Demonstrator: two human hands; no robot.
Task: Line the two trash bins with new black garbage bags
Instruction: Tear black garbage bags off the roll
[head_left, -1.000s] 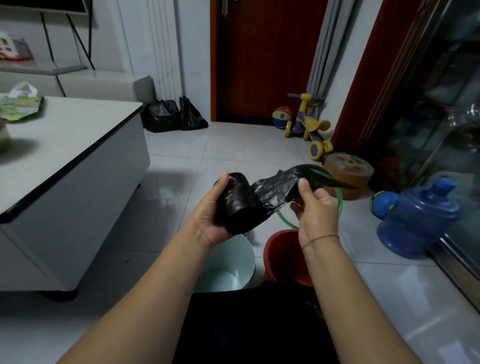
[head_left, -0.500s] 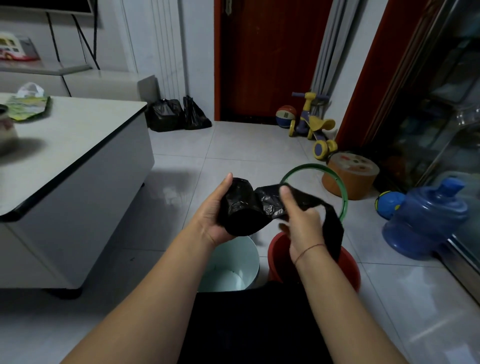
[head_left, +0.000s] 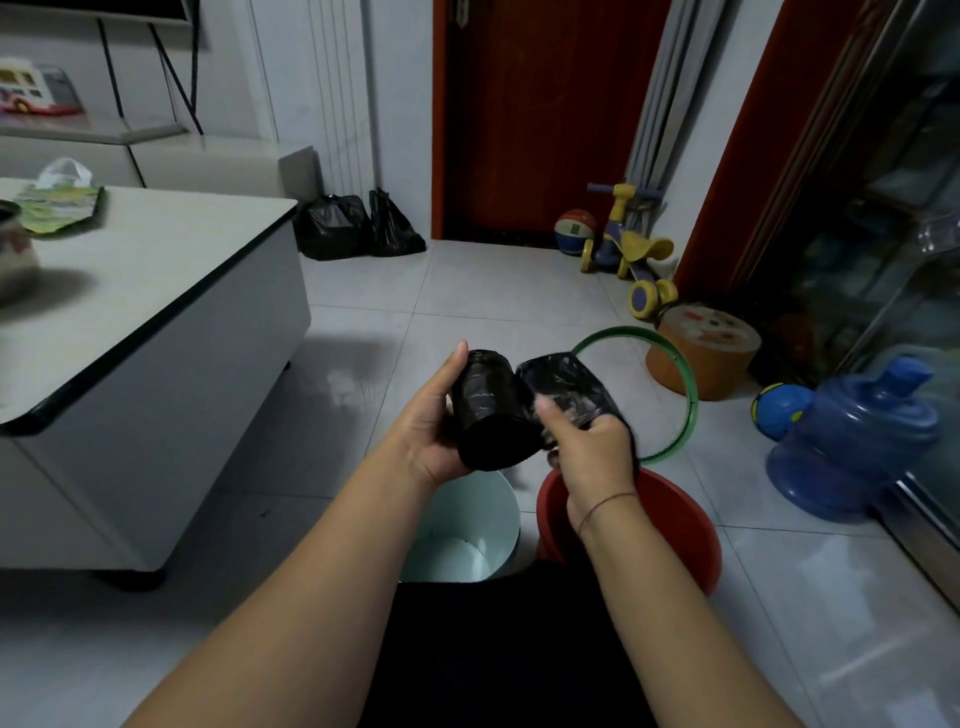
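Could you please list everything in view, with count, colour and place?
roll of garbage bags: one, black, in left hand
loose bag end: one, black, in right hand
pale blue bin: one, floor below the roll, unlined
red bin: one, floor right of it, unlined
hoop: one, green, floor behind red bin
water jug: one, blue, floor far right
small ball: one, blue-yellow, beside jug
round stool: one, orange, behind hoop
door: one, red-brown, back wall
ride-on toy: one, yellow-purple, near door
filled bags: two, black, left of door
table: one, white, black-edged, left
left hand: one, grips the roll
right hand: one, pinches the bag end
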